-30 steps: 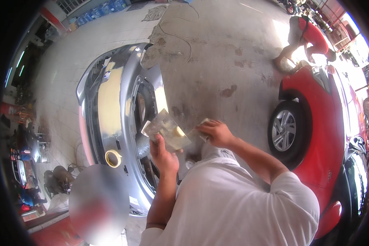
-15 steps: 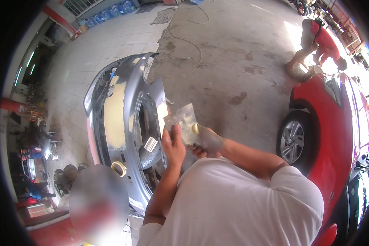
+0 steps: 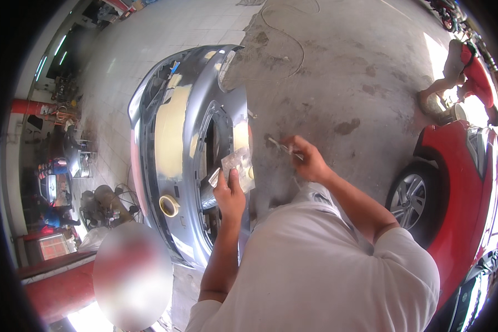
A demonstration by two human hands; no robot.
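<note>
My left hand (image 3: 229,196) is closed on a flat, thin metal plate (image 3: 239,166) with a dab of yellowish putty near its right edge. Out to the right, my right hand (image 3: 309,159) pinches a thin, flat spreader (image 3: 282,146), seen nearly edge-on; the two hands are well apart. Just beyond the left hand stands a grey car bumper (image 3: 192,127) with cream filler patches (image 3: 171,133). A roll of masking tape (image 3: 176,206) rests on the bumper's nearer part.
A red car (image 3: 448,216) with a silver wheel (image 3: 410,196) stands close on my right. Beyond it a person in red (image 3: 476,77) bends over. A hose (image 3: 301,50) lies on the concrete floor (image 3: 337,72). Another person, blurred (image 3: 133,276), is at lower left.
My right hand has drawn away from the plate to the right, taking the spreader with it. The left hand still holds the plate. The view has shifted, so the bumper appears farther right.
</note>
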